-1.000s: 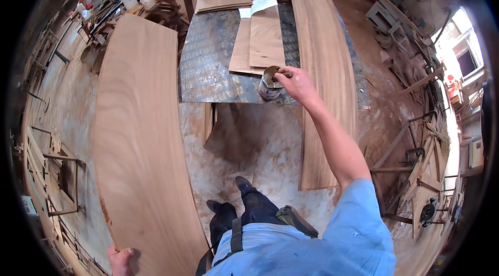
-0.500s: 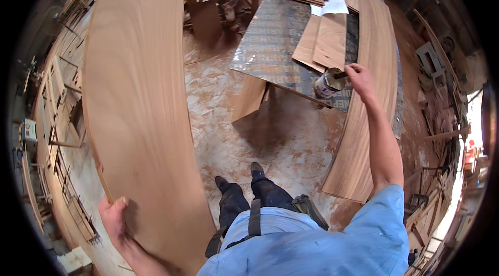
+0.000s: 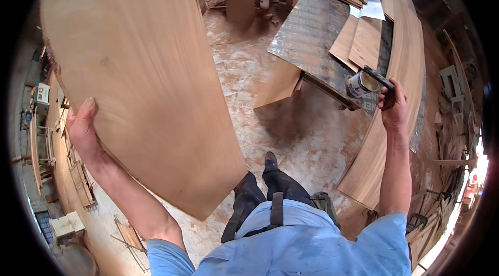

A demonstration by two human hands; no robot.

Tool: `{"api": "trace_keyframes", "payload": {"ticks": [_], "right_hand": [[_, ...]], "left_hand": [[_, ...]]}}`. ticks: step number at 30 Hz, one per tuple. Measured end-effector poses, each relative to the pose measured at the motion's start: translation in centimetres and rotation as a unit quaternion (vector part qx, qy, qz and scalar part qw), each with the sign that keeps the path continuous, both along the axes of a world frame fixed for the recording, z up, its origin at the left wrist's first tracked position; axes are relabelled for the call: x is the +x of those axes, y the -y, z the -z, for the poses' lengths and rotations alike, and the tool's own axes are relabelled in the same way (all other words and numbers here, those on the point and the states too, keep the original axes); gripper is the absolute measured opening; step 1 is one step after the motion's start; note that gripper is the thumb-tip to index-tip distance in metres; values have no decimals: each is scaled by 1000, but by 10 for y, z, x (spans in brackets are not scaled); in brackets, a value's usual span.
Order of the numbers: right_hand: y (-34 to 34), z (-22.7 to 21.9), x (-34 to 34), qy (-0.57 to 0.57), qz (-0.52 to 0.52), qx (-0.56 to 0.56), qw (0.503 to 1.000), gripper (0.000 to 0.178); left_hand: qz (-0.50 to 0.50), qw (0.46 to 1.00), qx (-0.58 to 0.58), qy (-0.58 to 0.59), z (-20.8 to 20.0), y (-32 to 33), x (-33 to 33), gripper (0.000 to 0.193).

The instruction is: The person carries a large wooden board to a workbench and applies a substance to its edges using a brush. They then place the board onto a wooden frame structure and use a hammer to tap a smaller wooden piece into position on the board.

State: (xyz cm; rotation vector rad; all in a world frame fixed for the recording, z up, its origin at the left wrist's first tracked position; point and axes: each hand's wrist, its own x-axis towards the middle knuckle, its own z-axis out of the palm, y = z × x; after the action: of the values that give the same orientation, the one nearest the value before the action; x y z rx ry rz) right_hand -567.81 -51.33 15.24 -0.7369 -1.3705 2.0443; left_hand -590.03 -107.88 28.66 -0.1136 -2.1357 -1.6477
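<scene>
A broad, smooth-grained wooden board (image 3: 140, 78), its far end cut off at the top, is held left of the table (image 3: 312, 29), its edge pinched by the left hand (image 3: 82, 125), fingers hidden beneath. The right hand (image 3: 394, 103) curls tightly around a dark brush (image 3: 382, 77), its tip hard to make out beside a round, open can (image 3: 358, 87) at the table's near edge.

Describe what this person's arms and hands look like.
The arms wear short light-blue sleeves, part of a shirt with some darker patches. Below the sleeves, the forearms are bare. The left hand and right hand are ungloved, and no watch or cables show.
</scene>
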Motion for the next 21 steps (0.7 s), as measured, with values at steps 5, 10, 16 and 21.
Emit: {"api": "trace_keyframes", "payload": {"ticks": [5, 10, 16, 21], "right_hand": [[31, -5, 22, -12, 6, -51, 999, 28], [45, 13, 63, -30, 14, -59, 998, 30], [58, 37, 115, -70, 58, -101, 991, 31], [76, 39, 154, -66, 129, -129, 981, 38]], "left_hand": [[-30, 997, 63, -21, 43, -5, -9, 24], [106, 955, 277, 21, 68, 3, -20, 35], [139, 895, 407, 115, 60, 11, -37, 39], [65, 897, 415, 138, 47, 3, 4, 42]]}}
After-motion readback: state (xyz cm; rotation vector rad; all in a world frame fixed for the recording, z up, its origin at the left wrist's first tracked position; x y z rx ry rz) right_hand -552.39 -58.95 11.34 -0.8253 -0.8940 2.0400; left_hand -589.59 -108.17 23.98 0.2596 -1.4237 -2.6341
